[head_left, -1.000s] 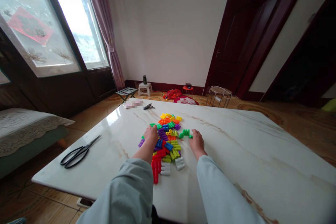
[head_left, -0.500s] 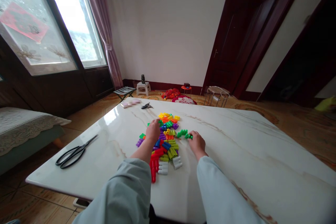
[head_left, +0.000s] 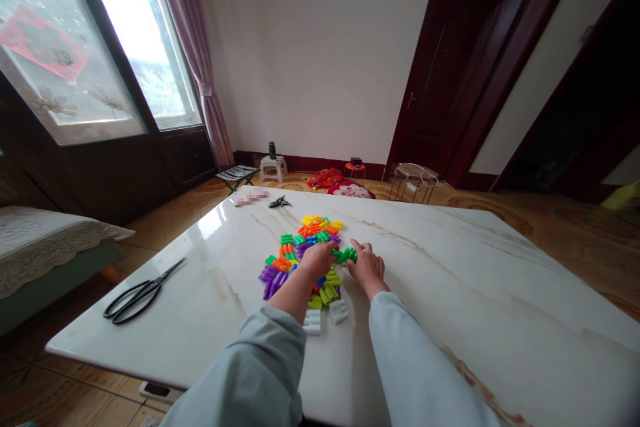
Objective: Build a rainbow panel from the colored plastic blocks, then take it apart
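Small bumpy plastic building blocks in many colours lie in a heap on the white table, among them purple blocks (head_left: 273,278), orange blocks (head_left: 311,231) and lime-green blocks (head_left: 329,291). My left hand (head_left: 316,261) reaches over the heap, its fingers closed at the left end of some green blocks (head_left: 344,255). At their right end is my right hand (head_left: 369,268), thumb and index finger around the edge of the same green blocks. My left hand and forearm hide part of the heap. White blocks (head_left: 339,311) lie nearest me.
Black-handled scissors (head_left: 143,291) lie at the table's left. Dark pliers (head_left: 279,201) and a blurred pinkish item (head_left: 250,197) rest by the far edge. Beyond the marble-patterned table (head_left: 450,280) stand a white stool (head_left: 273,168) and a round wire-legged stool (head_left: 414,177).
My left hand has moved right and nearer, from the heap's upper part to the green blocks. My right hand has shifted slightly left with them, its index finger now more stretched.
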A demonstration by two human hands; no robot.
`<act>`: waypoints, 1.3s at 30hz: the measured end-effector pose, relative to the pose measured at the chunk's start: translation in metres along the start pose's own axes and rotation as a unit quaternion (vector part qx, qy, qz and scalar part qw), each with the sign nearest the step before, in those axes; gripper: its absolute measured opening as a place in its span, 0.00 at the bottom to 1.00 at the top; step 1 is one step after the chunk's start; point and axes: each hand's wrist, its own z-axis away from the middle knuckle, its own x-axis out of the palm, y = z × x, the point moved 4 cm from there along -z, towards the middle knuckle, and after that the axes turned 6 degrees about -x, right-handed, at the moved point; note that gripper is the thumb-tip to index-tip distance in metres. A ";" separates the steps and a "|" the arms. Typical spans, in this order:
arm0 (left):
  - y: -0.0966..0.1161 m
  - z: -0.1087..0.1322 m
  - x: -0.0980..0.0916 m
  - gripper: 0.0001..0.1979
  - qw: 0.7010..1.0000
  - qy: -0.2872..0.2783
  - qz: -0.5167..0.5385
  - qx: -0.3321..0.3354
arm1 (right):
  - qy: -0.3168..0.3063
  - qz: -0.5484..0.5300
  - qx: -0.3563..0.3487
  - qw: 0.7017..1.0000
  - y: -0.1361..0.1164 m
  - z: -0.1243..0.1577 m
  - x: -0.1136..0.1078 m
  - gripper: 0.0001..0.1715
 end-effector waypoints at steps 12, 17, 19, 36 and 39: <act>0.015 -0.004 0.011 0.15 0.997 -0.046 -0.060 0.008 | -0.033 0.038 0.019 0.999 0.009 0.004 -0.009 0.14; 0.015 -0.015 0.018 0.15 0.997 -0.045 -0.059 -0.031 | -0.046 0.024 0.017 0.999 0.012 0.005 -0.008 0.17; 0.014 -0.017 0.020 0.14 0.997 -0.044 -0.050 -0.043 | -0.033 0.009 0.024 0.999 0.014 0.005 -0.007 0.21; 0.012 -0.011 0.013 0.13 0.995 -0.035 0.021 -0.091 | 0.032 -0.091 0.078 0.992 0.026 0.007 0.000 0.11; 0.016 -0.011 0.013 0.15 0.994 -0.040 0.020 -0.095 | 0.043 -0.101 0.076 0.991 0.025 0.008 -0.002 0.13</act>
